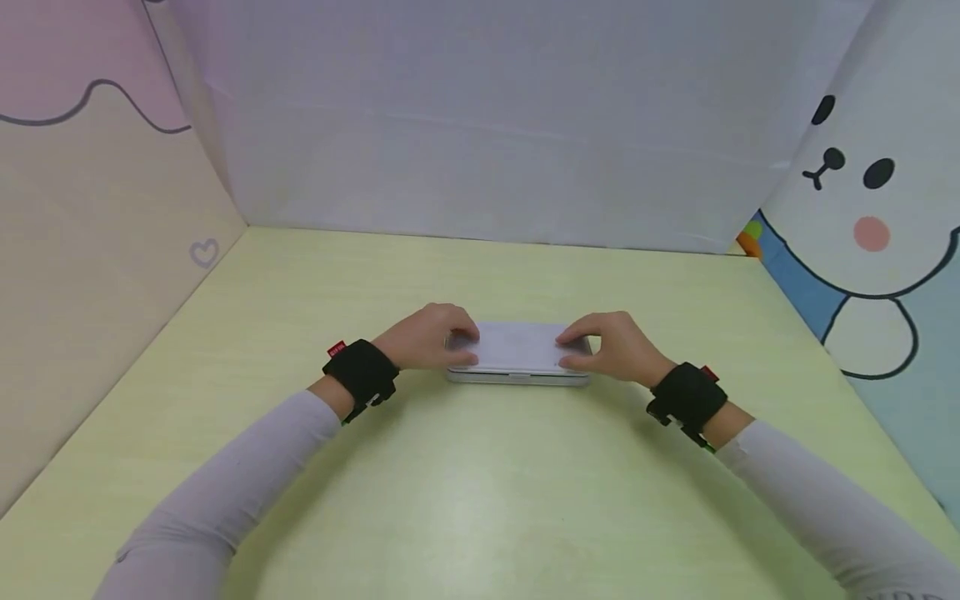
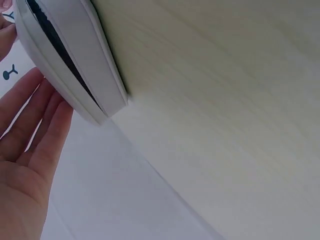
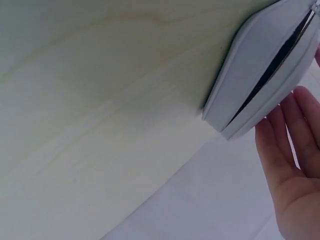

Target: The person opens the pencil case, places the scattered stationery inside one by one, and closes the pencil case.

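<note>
A flat white zippered case (image 1: 517,348) lies on the table between both hands. Along its side, a narrow dark gap (image 2: 65,55) parts the lid from the base, and a metal zipper pull (image 3: 315,8) shows at the upper right of the right wrist view. My left hand (image 1: 435,337) rests its fingertips and thumb on the left end of the lid. At the lid's right end, my right hand (image 1: 617,348) touches the top in the same way. In the wrist views, the fingers of each hand look nearly straight against the lid's edge. What the case contains is hidden.
The pale wooden table (image 1: 465,500) extends around the case. A white sheet (image 1: 487,125) stands as a wall behind it. Printed panels rise on the left and right, the right panel (image 1: 870,192) bearing a cartoon face. Each wrist wears a black strap (image 1: 363,372).
</note>
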Demonstrator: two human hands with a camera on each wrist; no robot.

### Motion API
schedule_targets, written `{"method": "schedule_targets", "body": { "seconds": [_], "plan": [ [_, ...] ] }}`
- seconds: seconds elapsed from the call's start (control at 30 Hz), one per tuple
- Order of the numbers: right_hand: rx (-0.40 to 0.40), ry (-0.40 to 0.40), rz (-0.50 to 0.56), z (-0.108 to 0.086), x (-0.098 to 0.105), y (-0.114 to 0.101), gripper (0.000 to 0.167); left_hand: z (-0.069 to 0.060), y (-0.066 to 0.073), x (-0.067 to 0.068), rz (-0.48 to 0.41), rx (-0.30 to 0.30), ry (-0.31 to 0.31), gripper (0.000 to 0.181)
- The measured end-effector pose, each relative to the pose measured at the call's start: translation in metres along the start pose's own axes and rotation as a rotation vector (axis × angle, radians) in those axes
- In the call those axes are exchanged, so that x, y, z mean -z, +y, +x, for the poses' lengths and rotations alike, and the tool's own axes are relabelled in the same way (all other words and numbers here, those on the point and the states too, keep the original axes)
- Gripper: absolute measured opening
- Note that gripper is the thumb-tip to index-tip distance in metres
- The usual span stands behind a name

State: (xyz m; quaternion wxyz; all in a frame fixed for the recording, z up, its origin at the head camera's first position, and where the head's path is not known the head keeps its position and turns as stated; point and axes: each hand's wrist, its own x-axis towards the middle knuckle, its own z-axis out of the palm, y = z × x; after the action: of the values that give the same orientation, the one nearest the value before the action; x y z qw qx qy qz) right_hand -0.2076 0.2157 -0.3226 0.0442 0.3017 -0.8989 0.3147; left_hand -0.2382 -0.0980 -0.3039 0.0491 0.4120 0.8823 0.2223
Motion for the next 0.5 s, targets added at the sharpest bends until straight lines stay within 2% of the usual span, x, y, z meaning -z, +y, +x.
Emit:
{"method": "schedule_targets", "body": {
  "seconds": [0.17,0.5],
  "plan": [
    [0.034,-0.004,-0.033,0.005,-0.002,-0.005,0.025,0.004,0.007,-0.003,0.075,0.029,-0.008,0.029],
    [-0.031,-0.008,-0.030,0.006,-0.006,-0.006,0.025,0.003,0.014,-0.004,0.064,0.084,0.013,0.031]
  ]
}}
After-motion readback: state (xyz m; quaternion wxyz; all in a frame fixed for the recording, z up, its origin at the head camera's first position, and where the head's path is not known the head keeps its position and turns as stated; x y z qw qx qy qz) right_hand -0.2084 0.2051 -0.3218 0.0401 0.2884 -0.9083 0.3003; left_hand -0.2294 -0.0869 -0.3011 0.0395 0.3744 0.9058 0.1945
